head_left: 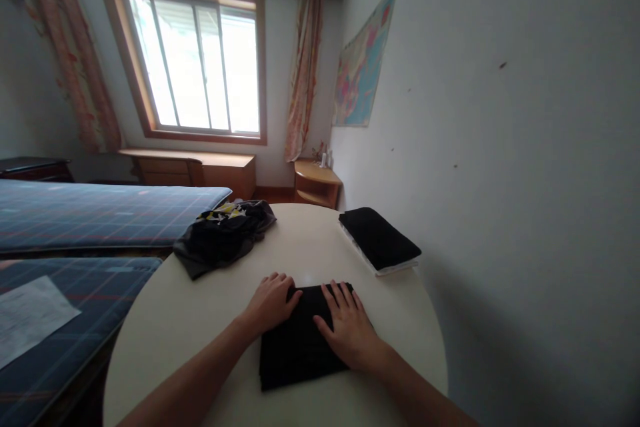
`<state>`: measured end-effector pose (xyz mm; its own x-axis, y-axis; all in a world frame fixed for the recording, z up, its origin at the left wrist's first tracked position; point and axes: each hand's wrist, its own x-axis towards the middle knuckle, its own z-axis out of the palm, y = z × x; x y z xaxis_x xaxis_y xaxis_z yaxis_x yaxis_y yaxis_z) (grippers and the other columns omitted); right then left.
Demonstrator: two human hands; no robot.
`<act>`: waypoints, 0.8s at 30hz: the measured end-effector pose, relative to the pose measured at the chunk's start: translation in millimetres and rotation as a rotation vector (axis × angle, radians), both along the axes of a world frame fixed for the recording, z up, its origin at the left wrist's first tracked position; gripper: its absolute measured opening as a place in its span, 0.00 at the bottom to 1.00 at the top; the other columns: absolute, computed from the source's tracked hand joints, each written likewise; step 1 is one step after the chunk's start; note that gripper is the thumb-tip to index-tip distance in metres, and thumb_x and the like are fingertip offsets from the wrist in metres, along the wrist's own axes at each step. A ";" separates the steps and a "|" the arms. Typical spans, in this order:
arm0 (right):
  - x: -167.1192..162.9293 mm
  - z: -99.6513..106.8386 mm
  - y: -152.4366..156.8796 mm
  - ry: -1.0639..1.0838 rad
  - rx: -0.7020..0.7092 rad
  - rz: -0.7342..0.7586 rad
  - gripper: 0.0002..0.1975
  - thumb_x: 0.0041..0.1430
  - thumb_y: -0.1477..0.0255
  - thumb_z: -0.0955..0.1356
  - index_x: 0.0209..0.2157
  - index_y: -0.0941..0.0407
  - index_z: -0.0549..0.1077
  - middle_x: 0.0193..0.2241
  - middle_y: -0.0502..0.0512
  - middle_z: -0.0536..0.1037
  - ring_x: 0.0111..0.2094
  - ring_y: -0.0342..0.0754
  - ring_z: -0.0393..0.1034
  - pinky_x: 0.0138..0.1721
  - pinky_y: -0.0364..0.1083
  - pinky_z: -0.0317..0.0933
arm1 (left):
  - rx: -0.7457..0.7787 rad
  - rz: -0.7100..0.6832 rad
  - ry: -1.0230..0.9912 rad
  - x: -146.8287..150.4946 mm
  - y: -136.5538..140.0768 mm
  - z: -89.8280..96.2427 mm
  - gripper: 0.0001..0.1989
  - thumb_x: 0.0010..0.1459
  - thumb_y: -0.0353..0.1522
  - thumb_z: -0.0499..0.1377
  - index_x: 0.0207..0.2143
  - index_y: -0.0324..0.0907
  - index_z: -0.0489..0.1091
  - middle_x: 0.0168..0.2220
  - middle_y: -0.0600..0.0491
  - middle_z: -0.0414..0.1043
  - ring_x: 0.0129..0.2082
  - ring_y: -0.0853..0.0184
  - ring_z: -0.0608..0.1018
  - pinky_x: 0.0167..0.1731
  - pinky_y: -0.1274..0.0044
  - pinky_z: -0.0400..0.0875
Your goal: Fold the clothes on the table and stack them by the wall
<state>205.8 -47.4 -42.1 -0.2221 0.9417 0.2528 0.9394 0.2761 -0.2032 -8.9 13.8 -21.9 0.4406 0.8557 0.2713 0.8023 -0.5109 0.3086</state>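
A folded black cloth (300, 347), seemingly a garment, lies flat near the front middle of the white round table (165, 347). My right hand (347, 327) rests flat on its right side, fingers spread and pointing away from me. At the cloth's upper left edge is my left hand (273, 300), palm down; its thumb lies on the fabric and its slightly bent fingers reach past the edge. Farther back on the right sits a neat folded stack with black cloth (380, 237) over a white layer. A crumpled dark garment (225, 233) with yellow and white patches lies at the back left.
Left of the table are blue plaid mattresses (100, 213), the nearer one carrying a white paper sheet (35, 313). A white wall (500, 213) runs close along the right. Behind the table stand a wooden desk (225, 170) and a small corner shelf (317, 177).
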 end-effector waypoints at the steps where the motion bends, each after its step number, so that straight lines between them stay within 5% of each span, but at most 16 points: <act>1: -0.4 5.7 1.3 -0.003 -0.012 0.005 0.34 0.62 0.51 0.62 0.64 0.54 0.61 0.64 0.65 0.61 0.65 0.65 0.51 0.62 0.66 0.46 | -0.014 -0.019 -0.015 -2.2 1.4 0.0 0.13 0.63 0.40 0.54 0.37 0.41 0.72 0.39 0.45 0.75 0.42 0.56 0.74 0.45 0.65 0.66; 5: -3.6 42.2 15.0 -0.002 -0.091 0.042 0.33 0.61 0.48 0.62 0.57 0.59 0.70 0.55 0.69 0.72 0.59 0.64 0.61 0.62 0.65 0.45 | -0.008 -0.094 -0.045 -4.6 2.5 2.2 0.11 0.63 0.39 0.55 0.38 0.43 0.70 0.39 0.49 0.75 0.41 0.59 0.75 0.45 0.68 0.65; 8: -5.4 70.2 30.3 0.006 -0.157 0.215 0.31 0.61 0.51 0.64 0.58 0.56 0.69 0.54 0.64 0.73 0.57 0.59 0.64 0.62 0.60 0.46 | 0.065 -0.147 -0.031 -4.5 0.3 9.5 0.10 0.64 0.40 0.55 0.40 0.44 0.70 0.39 0.51 0.75 0.40 0.61 0.76 0.45 0.69 0.65; 11: -3.9 85.8 44.0 -0.010 -0.285 0.338 0.28 0.57 0.50 0.67 0.52 0.53 0.73 0.47 0.60 0.79 0.48 0.57 0.73 0.50 0.51 0.61 | 0.142 -0.208 -0.044 -5.6 -0.8 17.2 0.11 0.65 0.41 0.54 0.41 0.45 0.70 0.40 0.52 0.75 0.39 0.62 0.76 0.44 0.70 0.65; 15: 3.2 90.0 55.2 -0.012 -0.387 0.398 0.24 0.54 0.51 0.70 0.43 0.55 0.77 0.38 0.58 0.81 0.38 0.54 0.75 0.36 0.46 0.63 | 0.133 -0.184 -0.133 -6.8 4.8 15.7 0.11 0.66 0.42 0.53 0.42 0.47 0.70 0.40 0.52 0.75 0.41 0.63 0.75 0.45 0.71 0.66; 20: 25.3 89.0 68.7 0.083 -0.385 0.278 0.22 0.53 0.56 0.72 0.45 0.56 0.77 0.40 0.58 0.81 0.38 0.53 0.75 0.38 0.45 0.64 | 0.127 0.064 -0.298 -6.4 23.6 -10.4 0.17 0.68 0.38 0.46 0.52 0.42 0.66 0.51 0.46 0.72 0.53 0.59 0.72 0.56 0.66 0.64; 24: 52.6 94.2 89.8 0.181 -0.317 0.134 0.27 0.56 0.54 0.70 0.49 0.60 0.75 0.46 0.64 0.79 0.45 0.55 0.74 0.46 0.47 0.64 | 0.079 0.120 -0.246 -5.0 33.7 -30.9 0.20 0.68 0.39 0.45 0.55 0.38 0.66 0.54 0.41 0.71 0.57 0.57 0.70 0.59 0.63 0.61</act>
<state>258.4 42.5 52.1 -0.3268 0.9451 0.0002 0.8406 0.2907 -0.4571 -13.9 47.5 -52.9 0.2495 0.8698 0.4257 0.7645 -0.4468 0.4647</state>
